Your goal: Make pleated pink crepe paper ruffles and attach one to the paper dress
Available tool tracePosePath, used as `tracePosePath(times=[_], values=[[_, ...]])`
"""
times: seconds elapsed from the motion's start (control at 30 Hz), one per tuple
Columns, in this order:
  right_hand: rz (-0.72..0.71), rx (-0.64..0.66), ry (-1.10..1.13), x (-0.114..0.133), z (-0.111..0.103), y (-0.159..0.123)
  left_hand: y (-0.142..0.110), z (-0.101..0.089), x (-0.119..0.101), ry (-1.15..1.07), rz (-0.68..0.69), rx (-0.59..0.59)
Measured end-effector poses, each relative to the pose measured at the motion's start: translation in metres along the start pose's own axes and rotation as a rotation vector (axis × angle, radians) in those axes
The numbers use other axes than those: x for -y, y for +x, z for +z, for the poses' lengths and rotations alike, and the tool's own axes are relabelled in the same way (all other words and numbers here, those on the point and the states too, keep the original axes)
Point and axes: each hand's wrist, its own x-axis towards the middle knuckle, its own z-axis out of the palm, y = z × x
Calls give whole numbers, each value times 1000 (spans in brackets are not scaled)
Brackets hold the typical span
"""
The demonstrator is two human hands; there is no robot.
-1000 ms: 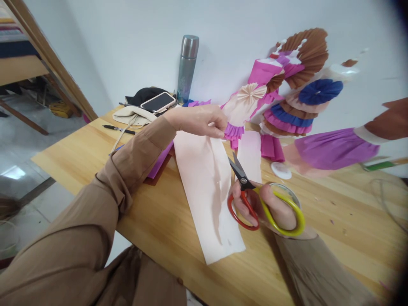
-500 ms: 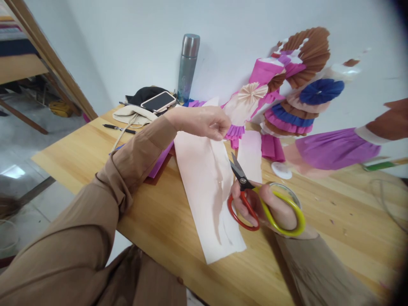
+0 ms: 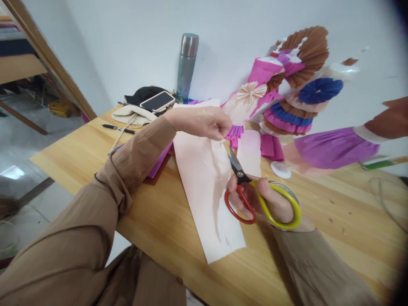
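Note:
My left hand (image 3: 208, 122) is closed in a pinch at the upper part of a pale pink paper sheet (image 3: 200, 187). The sheet lies lengthwise on the table, wrinkled and slightly raised along its right side. My right hand (image 3: 274, 199) grips scissors (image 3: 240, 174) with one red and one yellow handle loop. Their dark blades are partly spread, with the tips just below and to the right of my left hand, at the sheet's right edge. Whether the blades touch the paper is hard to tell. A narrower pale strip (image 3: 250, 146) lies to the right.
Paper-dressed figures (image 3: 248, 102) with ruffles and fans stand along the wall. Behind my left arm are a steel flask (image 3: 187, 68), a phone (image 3: 157, 102) on dark cloth, and a pen (image 3: 117, 128). A white disc (image 3: 280, 169) and a round roll (image 3: 288, 190) lie at right.
My right hand has moved slightly up and left with the scissors. More of the sheet's far end shows behind my left hand, which keeps its pinch.

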Motion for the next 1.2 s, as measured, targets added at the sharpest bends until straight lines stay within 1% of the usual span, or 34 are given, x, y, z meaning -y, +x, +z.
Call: tracePosePath(times=[0.2,0.33,0.43,0.6,0.7,0.77,0.9,1.03,1.2], values=[[-39,29,-36,2,1,1,-3,-4,-6,31,-29,-8],[-25,44,-7,4,3,2,-4,-4,-7,47,-18,-7],[-1,10,-6,4,2,2,-2,-2,-6,65,-11,-12],[6,-16,-89,0,-5,-1,0,0,-4,78,-4,-17],[34,-34,-63,0,-6,-3,0,1,-3,78,-5,-31],[27,-41,-27,0,-4,-3,-1,1,-3,73,-3,-34],[-33,-24,-13,0,-2,-1,-1,0,-5,71,-3,-25],[-32,-9,-78,-1,-1,-3,-2,-2,-7,73,-9,-21],[-33,28,-43,3,2,-4,-1,-1,-7,59,-11,-29]])
